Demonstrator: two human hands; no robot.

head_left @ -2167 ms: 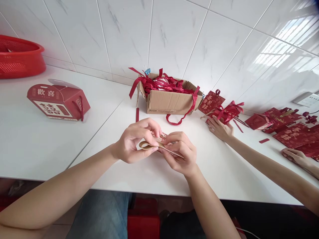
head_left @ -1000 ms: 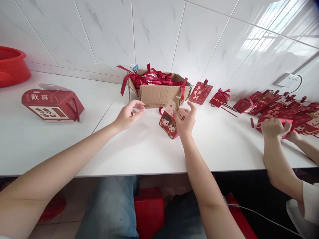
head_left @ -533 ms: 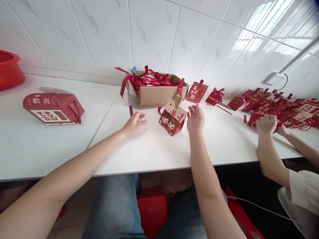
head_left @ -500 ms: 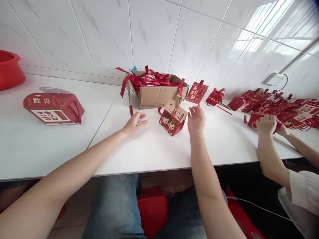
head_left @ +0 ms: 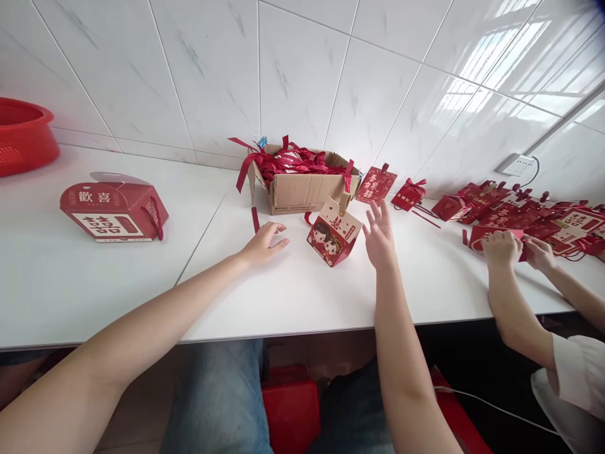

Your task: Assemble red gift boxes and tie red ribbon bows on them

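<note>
A small red and cream gift box [head_left: 333, 233] with two cartoon faces and a tan strap at its top stands tilted on the white table [head_left: 283, 302]. My left hand [head_left: 265, 244] rests on the table to the left of it, fingers apart and holding nothing. Just right of the box, my right hand [head_left: 379, 234] is raised with fingers spread and nothing in it. Behind the box is an open cardboard box [head_left: 302, 191] filled with red ribbons [head_left: 293, 159]. A short red strip [head_left: 256, 219] lies behind my left hand.
On the left are a larger red box [head_left: 113, 211] with a rope handle and a red basket [head_left: 26, 139]. A red card [head_left: 377, 184] and a bow-tied pouch [head_left: 409, 194] lean at the wall. At right, another person's hands [head_left: 503, 249] hold a red box near piled boxes.
My right hand has opened wider, its fingers pointing more upward. The whole view has shifted slightly. The other person's further hand shows more clearly beside the red box.
</note>
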